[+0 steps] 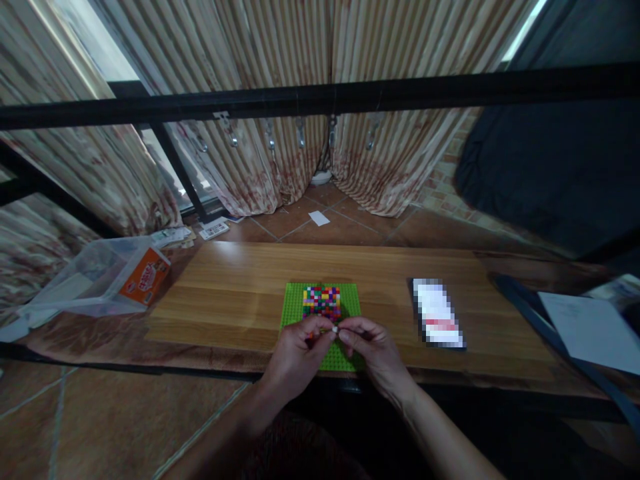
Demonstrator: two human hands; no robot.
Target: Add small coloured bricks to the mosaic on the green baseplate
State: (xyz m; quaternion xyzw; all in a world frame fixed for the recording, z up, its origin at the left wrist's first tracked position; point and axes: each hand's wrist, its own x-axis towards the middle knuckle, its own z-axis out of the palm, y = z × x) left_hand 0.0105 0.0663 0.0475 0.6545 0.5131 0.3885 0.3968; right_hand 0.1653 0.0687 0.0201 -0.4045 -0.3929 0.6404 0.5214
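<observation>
A green studded baseplate (pixel 350 300) lies on the wooden board (pixel 230 293) in front of me. A patch of small multicoloured bricks (pixel 321 301) covers its far middle. My left hand (pixel 295 357) and my right hand (pixel 373 347) meet over the near part of the plate. Both pinch a small pale brick (pixel 335 329) between thumb and fingertips. Their fingers are closed and hide the plate's near edge.
A phone-like device with a blurred screen (pixel 437 313) lies right of the plate. A clear plastic bag with an orange box (pixel 145 277) sits at the left. Papers (pixel 593 330) and a dark strap lie at the right. A black bar and curtains stand beyond the table.
</observation>
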